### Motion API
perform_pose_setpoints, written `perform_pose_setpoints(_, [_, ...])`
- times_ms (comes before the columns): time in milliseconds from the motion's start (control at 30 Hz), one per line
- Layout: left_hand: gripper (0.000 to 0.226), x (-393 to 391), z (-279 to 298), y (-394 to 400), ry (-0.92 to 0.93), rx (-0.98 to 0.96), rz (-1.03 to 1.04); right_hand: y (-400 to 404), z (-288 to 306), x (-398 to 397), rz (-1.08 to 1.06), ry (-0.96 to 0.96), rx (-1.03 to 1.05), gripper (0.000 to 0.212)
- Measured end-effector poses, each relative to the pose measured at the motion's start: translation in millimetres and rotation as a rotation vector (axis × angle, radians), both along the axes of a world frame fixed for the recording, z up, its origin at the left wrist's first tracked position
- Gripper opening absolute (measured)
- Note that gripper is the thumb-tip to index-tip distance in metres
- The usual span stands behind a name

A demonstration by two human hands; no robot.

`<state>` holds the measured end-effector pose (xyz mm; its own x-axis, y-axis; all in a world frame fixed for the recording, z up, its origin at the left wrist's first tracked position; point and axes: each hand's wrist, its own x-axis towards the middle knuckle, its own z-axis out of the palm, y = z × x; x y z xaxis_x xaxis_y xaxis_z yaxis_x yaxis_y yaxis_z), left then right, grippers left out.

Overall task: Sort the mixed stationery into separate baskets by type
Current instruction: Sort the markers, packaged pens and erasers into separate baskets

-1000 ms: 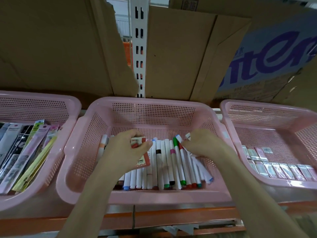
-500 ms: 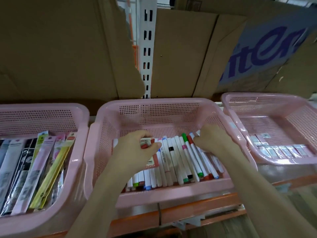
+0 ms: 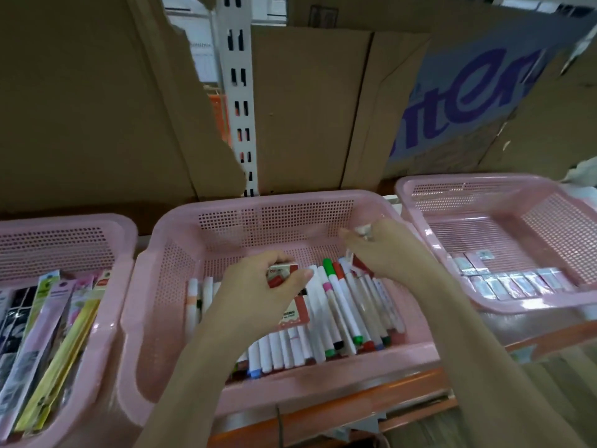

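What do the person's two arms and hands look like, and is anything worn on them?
Both forearms are bare up to the picture's lower edge: no sleeves, gloves, watch or bracelet show. The left hand and the right hand also appear bare; the blur hides whether a ring is worn.

Cardboard boxes point(image 3: 80, 101) flank a shelf upright point(image 3: 239, 92) (white, slotted)

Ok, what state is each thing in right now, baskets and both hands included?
Left hand: over the middle basket, grip on a small red-and-white pack.
Right hand: raised, pinching a small white item, too blurred to name.
Middle basket: holds white markers lying side by side.
Left basket: holds long flat packets.
Right basket: one row of small wrapped blocks.
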<state>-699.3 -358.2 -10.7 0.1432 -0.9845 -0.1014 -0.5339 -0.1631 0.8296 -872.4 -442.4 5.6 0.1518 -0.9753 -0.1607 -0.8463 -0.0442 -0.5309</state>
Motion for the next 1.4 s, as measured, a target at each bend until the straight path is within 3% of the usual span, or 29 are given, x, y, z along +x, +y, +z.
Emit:
perform_pose_setpoints(67, [0.017,-21,4,-9,0.03,-0.047,-0.004,-1,13,-15,-0.04,-0.111,-0.122,0.045])
perform_pose_setpoints(233, [0.02,-99,20,-43,0.079,-0.179,0.015,-25,39,-102,-0.186,-0.18,-0.297,0.042])
perform_pose_setpoints(467, [0.021,-257,34,-102,0.04,-0.146,-0.085,-80,17,-252,-0.089,0.026,-0.067,0.035])
perform_pose_setpoints(667, [0.03,-329,8,-169,-0.24,-0.034,-0.098,-122,-4,-314,0.006,0.135,-0.01,0.027])
perform_pose_setpoints(767, [0.034,-358,-12,-195,-0.424,0.098,-0.228,-136,-9,-334,0.065,0.171,0.027,0.029])
perform_pose_setpoints(1000, [0.042,-371,-31,-207,-0.542,0.301,-0.46,-144,-14,-347,0.284,0.317,0.13,0.04])
perform_pose_setpoints(1200, [0.047,-348,-33,-205,-0.476,0.313,-0.276,-155,-17,-337,0.384,0.393,0.188,0.05])
perform_pose_setpoints(1333, [0.06,-331,-33,-200,-0.504,0.32,-0.179,-161,-29,-316,0.415,0.419,0.261,0.034])
perform_pose_setpoints(1400, [0.054,-326,-35,-198,-0.518,0.326,-0.168,-160,-28,-306,0.439,0.437,0.296,0.028])
